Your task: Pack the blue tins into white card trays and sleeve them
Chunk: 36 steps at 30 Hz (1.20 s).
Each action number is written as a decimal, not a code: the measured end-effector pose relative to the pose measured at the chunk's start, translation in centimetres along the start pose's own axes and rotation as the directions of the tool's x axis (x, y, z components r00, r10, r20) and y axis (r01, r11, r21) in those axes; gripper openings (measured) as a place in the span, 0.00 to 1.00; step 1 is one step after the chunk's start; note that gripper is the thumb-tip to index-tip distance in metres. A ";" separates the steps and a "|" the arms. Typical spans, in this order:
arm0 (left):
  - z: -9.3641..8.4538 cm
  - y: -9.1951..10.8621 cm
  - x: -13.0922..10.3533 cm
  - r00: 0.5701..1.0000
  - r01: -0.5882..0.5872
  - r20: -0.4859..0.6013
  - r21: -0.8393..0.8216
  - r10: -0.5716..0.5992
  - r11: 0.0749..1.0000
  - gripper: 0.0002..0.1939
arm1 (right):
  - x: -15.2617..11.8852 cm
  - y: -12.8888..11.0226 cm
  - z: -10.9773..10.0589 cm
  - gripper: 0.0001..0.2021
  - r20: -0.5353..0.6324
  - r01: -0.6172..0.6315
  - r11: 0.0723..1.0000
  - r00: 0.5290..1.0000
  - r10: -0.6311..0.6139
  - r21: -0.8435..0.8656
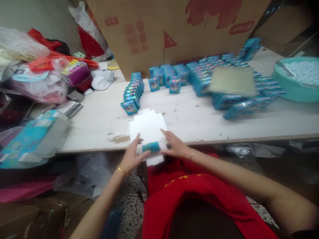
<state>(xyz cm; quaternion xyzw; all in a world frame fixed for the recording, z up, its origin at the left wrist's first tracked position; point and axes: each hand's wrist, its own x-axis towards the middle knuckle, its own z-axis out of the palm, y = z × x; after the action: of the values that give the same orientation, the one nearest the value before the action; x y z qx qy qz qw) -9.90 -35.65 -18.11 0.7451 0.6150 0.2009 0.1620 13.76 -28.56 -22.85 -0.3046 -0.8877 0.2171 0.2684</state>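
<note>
Blue stack on near end of white sheet. Left grip open, thumb at stack; right grip open, fingers at sheet's right edge.

A pale, worn table stands above what looks like a speckled floor.

Tally: one left hand, one right hand, two bracelets, one teal bundle.
One bracelet per wrist, lower center; bundle, one, between hands. One large carton, top center. One green tub, right edge. One blurred pale slab, right of center. Small blue boxes: row left of center, perhaps seven, overlap and blur muddy the count; many more at upper right.
</note>
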 end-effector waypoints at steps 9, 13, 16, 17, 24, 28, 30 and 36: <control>0.2 1.0 0.2 0.975 0.176 0.173 -0.233 -0.138 0.956 0.15 | -2.1 0.7 0.9 0.29 0.025 0.046 0.998 0.999 -0.047 0.035; 0.4 -0.3 -0.1 0.865 0.475 0.414 -0.496 -0.283 0.727 0.14 | -2.3 1.3 1.0 0.25 -0.028 0.043 0.990 0.999 -0.040 0.135; 0.6 -1.2 0.2 0.814 0.575 0.448 -0.534 -0.369 0.620 0.14 | -2.3 1.9 1.2 0.22 -0.049 0.033 0.971 0.999 -0.022 0.238; 0.7 -1.4 0.4 0.799 0.596 0.462 -0.527 -0.384 0.606 0.15 | -2.3 2.1 1.1 0.20 -0.048 0.029 0.962 0.999 -0.016 0.270; 0.9 -1.7 1.8 0.744 0.651 0.530 -0.434 -0.408 0.623 0.18 | -1.8 2.4 0.4 0.16 0.003 -0.048 0.890 0.999 0.052 0.453; -0.3 0.7 2.3 0.948 0.314 0.163 -0.336 -0.273 0.888 0.17 | -1.8 2.4 0.5 0.16 0.017 -0.132 0.799 0.989 0.150 0.586; -1.6 2.6 2.7 0.992 0.081 -0.080 -0.188 -0.097 0.979 0.15 | -1.8 2.4 0.3 0.20 -0.024 -0.160 0.743 0.973 0.230 0.650; -4.7 5.0 4.2 0.959 0.114 -0.223 -0.266 -0.176 0.957 0.12 | -1.8 1.4 -2.8 0.34 -0.360 -0.117 0.893 0.887 0.291 0.434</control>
<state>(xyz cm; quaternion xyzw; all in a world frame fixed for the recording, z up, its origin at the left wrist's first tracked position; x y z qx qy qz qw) -7.28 -32.55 -11.13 0.6408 0.6534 0.3543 0.1923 17.25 -28.11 -22.15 -0.3758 -0.7088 0.3517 0.4824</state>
